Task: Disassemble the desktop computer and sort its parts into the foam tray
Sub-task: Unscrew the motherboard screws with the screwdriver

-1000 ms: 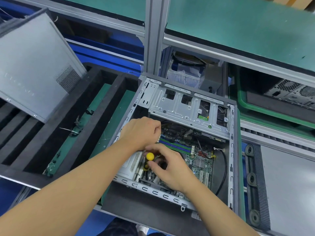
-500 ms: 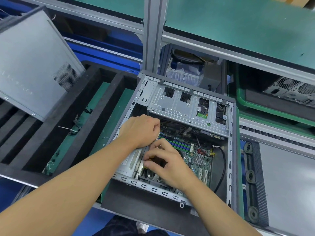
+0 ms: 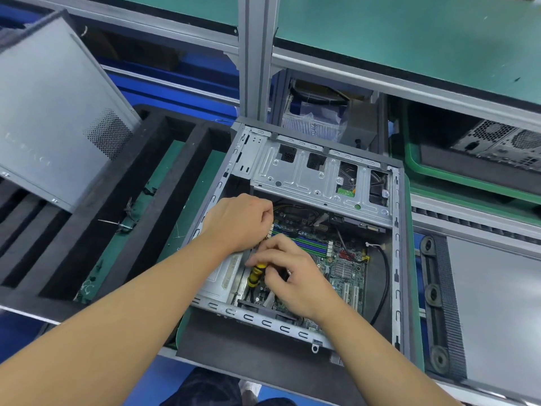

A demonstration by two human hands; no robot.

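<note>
The open grey computer case [image 3: 398, 259] lies on its side in front of me, its green motherboard [image 3: 345, 268] and silver drive cage [image 3: 307, 174] exposed. My right hand [image 3: 295, 276] is inside the case, fingers closed on a yellow-and-black screwdriver [image 3: 255, 275] that points down at the board's left edge. Just above it, my left hand [image 3: 240, 221] curls in a fist by the memory slots [image 3: 304, 244]; whatever it grips is hidden. The black foam tray [image 3: 87, 230] lies to the left, with a removed grey side panel [image 3: 49, 112] across its far left.
A vertical aluminium post [image 3: 254, 54] rises behind the case under a green-topped shelf [image 3: 409, 33]. A green bin [image 3: 415, 168] holding another computer sits at the right. A grey panel with black feet [image 3: 497, 303] lies right of the case. Bagged parts [image 3: 313, 118] sit behind it.
My right hand shifted slightly and the screwdriver's yellow handle, hidden half a second ago, shows again, now tilted lower. My left hand stays by the memory slots.
</note>
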